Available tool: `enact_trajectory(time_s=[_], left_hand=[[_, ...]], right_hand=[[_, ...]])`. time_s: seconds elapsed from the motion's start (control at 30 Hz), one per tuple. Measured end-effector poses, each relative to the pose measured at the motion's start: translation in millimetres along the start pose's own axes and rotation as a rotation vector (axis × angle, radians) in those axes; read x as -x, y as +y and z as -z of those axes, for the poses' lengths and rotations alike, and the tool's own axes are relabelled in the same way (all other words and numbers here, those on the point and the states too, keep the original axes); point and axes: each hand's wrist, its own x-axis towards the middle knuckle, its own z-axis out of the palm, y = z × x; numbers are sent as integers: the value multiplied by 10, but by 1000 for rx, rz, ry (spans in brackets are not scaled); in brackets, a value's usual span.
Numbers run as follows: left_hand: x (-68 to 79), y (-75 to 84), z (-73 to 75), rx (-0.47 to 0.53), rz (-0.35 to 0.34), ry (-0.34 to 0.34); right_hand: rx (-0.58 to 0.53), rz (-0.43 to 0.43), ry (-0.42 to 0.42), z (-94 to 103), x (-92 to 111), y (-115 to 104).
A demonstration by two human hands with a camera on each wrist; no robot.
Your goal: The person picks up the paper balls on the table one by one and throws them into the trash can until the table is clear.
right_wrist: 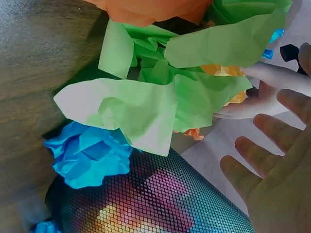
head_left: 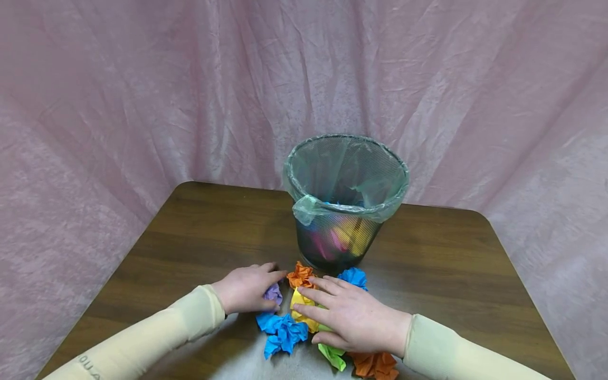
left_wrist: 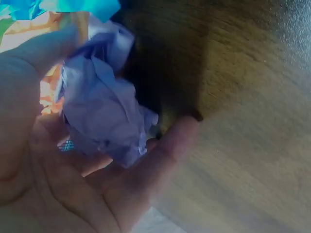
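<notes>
A crumpled purple paper ball (head_left: pixel 273 295) lies between the thumb and fingers of my left hand (head_left: pixel 248 289). The left wrist view shows the purple paper (left_wrist: pixel 99 104) in front of the palm, fingers spread loosely about it, one fingertip down at the table. My right hand (head_left: pixel 353 315) is palm down with fingers spread, over yellow paper (head_left: pixel 301 309) and green paper (head_left: pixel 332 356). In the right wrist view its straight fingers (right_wrist: pixel 277 133) are apart from the green sheets (right_wrist: pixel 194 97). Orange paper (head_left: pixel 300 274) sits beyond, between the hands. Crumpled blue paper (head_left: pixel 285 333) is nearer me.
A black mesh wastebasket (head_left: pixel 309 245) with a translucent green liner (head_left: pixel 307 207) stands behind the papers, colourful crumpled paper inside. Another blue ball (head_left: pixel 353 277) lies by its base. Dark orange paper (head_left: pixel 375 365) is at the front of the wooden table (head_left: pixel 214 232). Pink curtains hang around.
</notes>
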Motion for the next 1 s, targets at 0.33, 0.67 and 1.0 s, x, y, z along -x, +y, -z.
enact_trajectory(time_s=[0.33,0.67,1.0], left_hand=[[-12,-102,-8,-83,-65,79],[4,-195,-27,-144,-111,141],[51,-265,7,-81,-103,141]], right_hand=[[-9,-3,4,-20,-31,6],[2,0,3,-60,-58,1],[-18,-5,-6,-65,-86,12]])
